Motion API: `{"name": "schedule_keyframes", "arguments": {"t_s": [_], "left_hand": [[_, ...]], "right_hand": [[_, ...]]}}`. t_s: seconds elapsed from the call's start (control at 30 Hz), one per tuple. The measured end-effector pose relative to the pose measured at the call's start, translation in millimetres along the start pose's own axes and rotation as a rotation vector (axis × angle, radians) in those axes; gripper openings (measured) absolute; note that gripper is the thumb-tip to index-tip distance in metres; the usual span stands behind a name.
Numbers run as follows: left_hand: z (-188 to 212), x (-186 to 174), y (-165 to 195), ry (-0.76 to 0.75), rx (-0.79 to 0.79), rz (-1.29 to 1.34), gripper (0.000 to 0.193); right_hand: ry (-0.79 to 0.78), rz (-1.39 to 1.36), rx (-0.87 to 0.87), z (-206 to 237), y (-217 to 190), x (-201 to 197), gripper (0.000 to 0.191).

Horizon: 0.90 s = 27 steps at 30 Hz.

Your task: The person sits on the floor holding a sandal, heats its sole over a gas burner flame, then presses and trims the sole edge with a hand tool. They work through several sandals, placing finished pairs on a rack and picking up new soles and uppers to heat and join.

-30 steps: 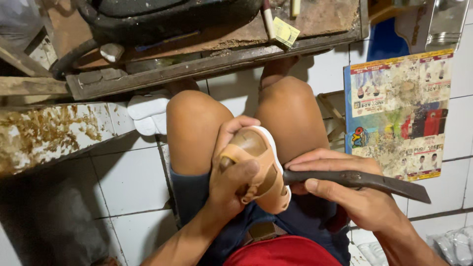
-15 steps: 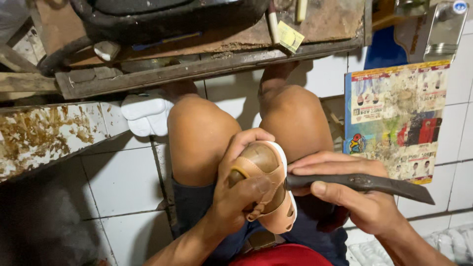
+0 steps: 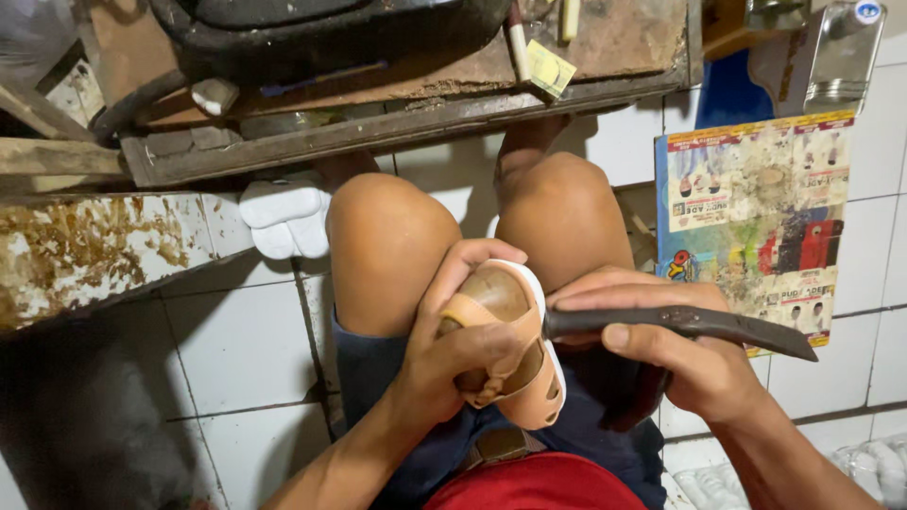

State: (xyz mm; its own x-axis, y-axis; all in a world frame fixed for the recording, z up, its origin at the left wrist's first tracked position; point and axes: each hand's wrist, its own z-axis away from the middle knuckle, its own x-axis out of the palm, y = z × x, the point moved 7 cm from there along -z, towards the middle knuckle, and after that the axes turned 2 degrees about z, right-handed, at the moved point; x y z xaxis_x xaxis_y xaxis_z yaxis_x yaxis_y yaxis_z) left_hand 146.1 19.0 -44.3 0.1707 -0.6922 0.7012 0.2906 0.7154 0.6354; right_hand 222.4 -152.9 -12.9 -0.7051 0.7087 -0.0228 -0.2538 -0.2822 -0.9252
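While hands (image 3: pixel 567 349) grip sandal (image 3: pixel 510 349), colourful rectangular poster (image 3: pixel 756 227) right, perhaps stained.

I'm looking down into a small shoemaker's workshop. A worn wooden bench (image 3: pixel 397 118) crusted with old glue sits ahead, scraps and tools scattered on it, a glue-stained ledge (image 3: pixel 104 250) beside it, grubby white floor tiles (image 3: pixel 241 345) below, and a stained printed sheet (image 3: pixel 756 222) used as a work mat.
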Motion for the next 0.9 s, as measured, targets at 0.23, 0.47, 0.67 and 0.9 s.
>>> {"name": "schedule_keyframes", "arguments": {"t_s": [0.23,0.47,0.67,0.9], "left_hand": [[-3,-3,-5,-0.008,-0.007,-0.095,0.059],[2,-7,-23,-0.013,-0.286,-0.156,0.054],[2,6,-6,-0.093,-0.125,-0.119,0.078],[17,31,-5,-0.079,-0.022,-0.378,0.106]], "right_hand": [[0.111,-0.022,0.082,4,5,-7,0.035],[-0.231,0.371,-0.078,-17,-28,1,0.027],[-0.248,0.290,-0.191,-7,-30,-20,0.034],[0.640,0.152,0.346,14,102,-117,0.047]]}}
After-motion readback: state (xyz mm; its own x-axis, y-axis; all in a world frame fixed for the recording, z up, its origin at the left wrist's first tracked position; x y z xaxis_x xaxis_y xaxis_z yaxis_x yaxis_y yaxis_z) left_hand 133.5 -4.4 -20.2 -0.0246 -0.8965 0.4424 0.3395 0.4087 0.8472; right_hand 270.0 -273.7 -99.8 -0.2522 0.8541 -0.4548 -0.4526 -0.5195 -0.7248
